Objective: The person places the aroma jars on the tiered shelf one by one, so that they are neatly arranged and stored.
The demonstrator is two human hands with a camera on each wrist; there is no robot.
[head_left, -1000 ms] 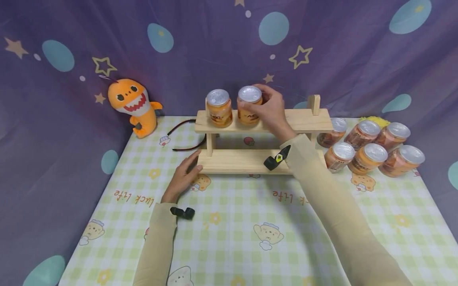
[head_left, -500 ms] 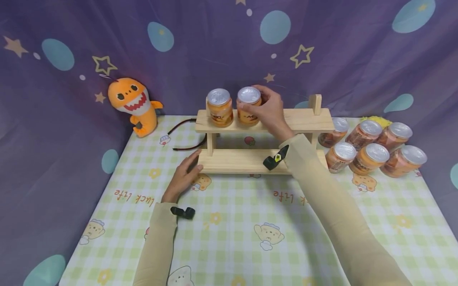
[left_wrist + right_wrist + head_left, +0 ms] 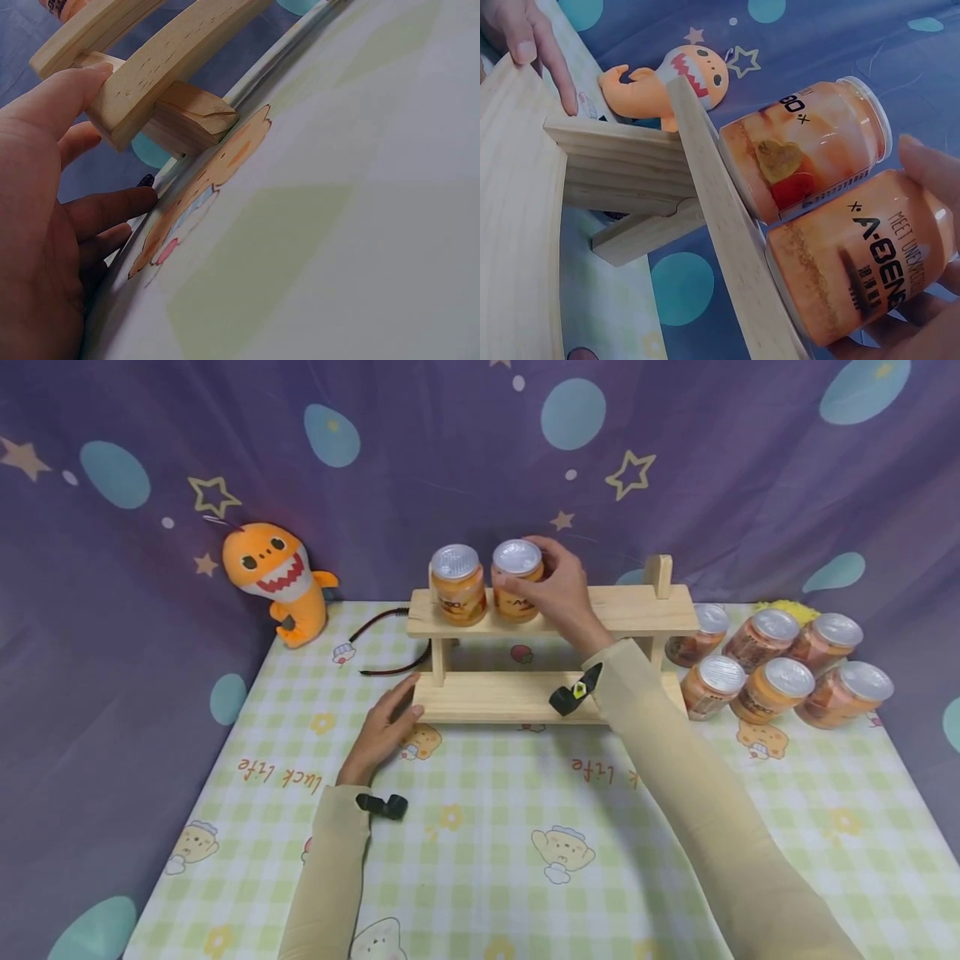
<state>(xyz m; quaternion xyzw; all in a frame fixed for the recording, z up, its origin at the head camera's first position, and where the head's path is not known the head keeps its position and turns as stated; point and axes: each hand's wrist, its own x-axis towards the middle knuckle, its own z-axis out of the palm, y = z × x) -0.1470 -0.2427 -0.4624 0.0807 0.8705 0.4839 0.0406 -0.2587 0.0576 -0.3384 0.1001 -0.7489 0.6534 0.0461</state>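
My right hand (image 3: 561, 589) grips an orange-labelled can (image 3: 516, 583) with a silver lid, thumb at the front and fingers behind. The can stands upright on the upper board of a two-tier wooden shelf (image 3: 622, 610). In the right wrist view, this can (image 3: 855, 262) sits right beside a second, similar can (image 3: 810, 146), which stands at the shelf's left end. My left hand (image 3: 381, 727) touches the left end of the lower board (image 3: 510, 696). Its thumb lies on the board's corner in the left wrist view, with the other fingers loosely extended.
Several more matching cans (image 3: 772, 681) stand in two rows right of the shelf, with something yellow and fluffy (image 3: 787, 612) behind them. An orange shark plush (image 3: 277, 585) leans at the back left. A dark cord (image 3: 378, 625) lies behind the shelf's left side.
The gripped can has shifted very slightly left towards the other can, my right hand with it. The left hand keeps its place at the shelf end.
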